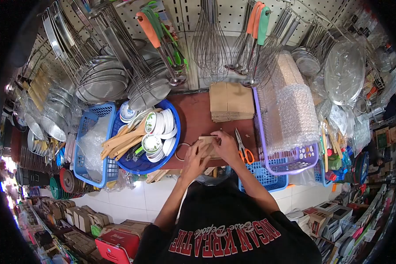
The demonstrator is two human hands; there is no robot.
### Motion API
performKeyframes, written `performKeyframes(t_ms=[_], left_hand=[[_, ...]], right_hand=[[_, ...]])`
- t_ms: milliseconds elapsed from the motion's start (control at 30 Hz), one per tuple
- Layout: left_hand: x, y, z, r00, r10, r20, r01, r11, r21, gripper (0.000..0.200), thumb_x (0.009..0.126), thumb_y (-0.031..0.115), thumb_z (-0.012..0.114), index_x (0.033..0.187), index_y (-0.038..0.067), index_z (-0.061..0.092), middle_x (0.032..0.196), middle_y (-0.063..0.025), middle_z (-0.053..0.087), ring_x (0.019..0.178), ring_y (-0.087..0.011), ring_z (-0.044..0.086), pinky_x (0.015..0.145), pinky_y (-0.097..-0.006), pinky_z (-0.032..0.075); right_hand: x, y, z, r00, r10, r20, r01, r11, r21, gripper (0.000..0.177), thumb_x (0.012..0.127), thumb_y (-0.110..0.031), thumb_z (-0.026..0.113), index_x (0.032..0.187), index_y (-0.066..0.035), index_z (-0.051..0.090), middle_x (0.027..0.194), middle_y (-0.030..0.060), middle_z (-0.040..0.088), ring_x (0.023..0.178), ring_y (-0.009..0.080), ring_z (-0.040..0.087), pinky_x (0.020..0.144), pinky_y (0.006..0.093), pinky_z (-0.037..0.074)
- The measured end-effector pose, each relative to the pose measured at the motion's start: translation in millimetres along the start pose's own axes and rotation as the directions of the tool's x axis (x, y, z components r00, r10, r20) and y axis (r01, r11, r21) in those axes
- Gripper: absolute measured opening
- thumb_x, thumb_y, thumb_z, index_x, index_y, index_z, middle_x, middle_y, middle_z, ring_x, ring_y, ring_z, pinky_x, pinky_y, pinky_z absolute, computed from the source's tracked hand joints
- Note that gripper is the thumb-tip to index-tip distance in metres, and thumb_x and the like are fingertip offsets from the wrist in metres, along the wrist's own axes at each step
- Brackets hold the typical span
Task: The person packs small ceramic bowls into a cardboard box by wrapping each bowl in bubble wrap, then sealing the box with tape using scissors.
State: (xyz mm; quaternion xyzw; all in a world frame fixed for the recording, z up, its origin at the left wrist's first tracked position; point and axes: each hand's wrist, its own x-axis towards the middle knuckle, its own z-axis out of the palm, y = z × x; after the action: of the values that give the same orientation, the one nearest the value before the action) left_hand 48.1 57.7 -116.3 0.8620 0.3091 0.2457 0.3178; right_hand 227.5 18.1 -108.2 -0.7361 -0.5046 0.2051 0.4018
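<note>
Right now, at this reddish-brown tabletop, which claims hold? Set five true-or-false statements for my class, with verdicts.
1. Orange-handled metal scissors lie right of the person's right hand. True.
2. Clear bubble wrap rests in the lilac plastic basket. True.
3. White patterned bowls fill that lilac basket. False: they sit in the round blue plastic basin.
4. Both hands grip wire whisks. False: right and left hand are on a small flat brown piece.
5. A brown stack lies beyond the hands. True.
</note>
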Motion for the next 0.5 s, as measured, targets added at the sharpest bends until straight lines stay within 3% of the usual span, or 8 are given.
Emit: performKeyframes(t_ms=[67,167,200,300,400,500], left_hand=[[2,-2,-7,0.993,0.031,0.117,-0.041,0.995,0.086,0.052,0.082,0.022,0.075,0.130,0.010,0.059,0.149,-0.0194,0.036,0.131,-0.0420,0.040,0.108,-0.0493,0.035],[15,-13,-14,0.978,0.149,0.147,-0.169,0.977,0.133,0.058,0.077,0.026,0.079,0.130,0.012,0.059,0.150,-0.0224,0.032,0.137,-0.0428,0.033,0.114,-0.0502,0.029],[20,-19,-15,0.971,0.180,0.159,-0.199,0.974,0.111,0.059,0.075,0.024,0.080,0.129,0.013,0.060,0.150,-0.0232,0.032,0.139,-0.0417,0.032,0.115,-0.0500,0.028],[29,-30,-9,0.972,0.162,0.173,-0.164,0.987,-0.003,0.058,0.073,0.021,0.082,0.126,0.012,0.062,0.147,-0.0225,0.035,0.137,-0.0403,0.036,0.113,-0.0499,0.031],[36,-18,-12,0.991,0.113,0.072,-0.098,0.978,-0.186,0.055,0.072,0.017,0.083,0.123,0.010,0.064,0.141,-0.0205,0.042,0.131,-0.0370,0.044,0.110,-0.0468,0.035],[36,-29,-3,0.998,0.026,-0.055,-0.042,0.950,-0.309,0.051,0.073,0.013,0.082,0.121,0.007,0.065,0.134,-0.0188,0.047,0.125,-0.0343,0.048,0.105,-0.0405,0.039]], right_hand=[[1,-1,-4,1.000,-0.020,0.024,0.019,0.998,0.057,0.023,0.086,-0.014,0.068,0.107,-0.006,0.066,0.091,0.0159,0.068,0.084,0.0332,0.067,0.077,0.0425,0.052],[1,-4,-16,0.992,0.023,0.123,-0.047,0.979,0.196,0.024,0.087,-0.015,0.068,0.110,-0.007,0.067,0.090,0.0142,0.068,0.080,0.0278,0.067,0.075,0.0378,0.053],[1,-4,-20,0.985,0.045,0.169,-0.087,0.964,0.250,0.025,0.088,-0.015,0.068,0.111,-0.007,0.067,0.089,0.0135,0.068,0.079,0.0255,0.067,0.074,0.0361,0.053],[-10,-2,-36,0.995,0.047,0.083,-0.077,0.908,0.411,0.024,0.090,-0.014,0.067,0.113,-0.007,0.067,0.088,0.0104,0.067,0.078,0.0173,0.064,0.070,0.0297,0.051],[-31,-7,-68,0.993,0.108,-0.055,-0.070,0.878,0.474,0.024,0.092,-0.012,0.066,0.114,-0.006,0.067,0.089,0.0084,0.066,0.078,0.0132,0.062,0.068,0.0269,0.049],[-56,-20,-105,0.979,0.188,-0.080,-0.121,0.851,0.511,0.021,0.094,-0.012,0.064,0.114,-0.004,0.067,0.088,0.0067,0.064,0.079,0.0114,0.060,0.068,0.0260,0.048]])
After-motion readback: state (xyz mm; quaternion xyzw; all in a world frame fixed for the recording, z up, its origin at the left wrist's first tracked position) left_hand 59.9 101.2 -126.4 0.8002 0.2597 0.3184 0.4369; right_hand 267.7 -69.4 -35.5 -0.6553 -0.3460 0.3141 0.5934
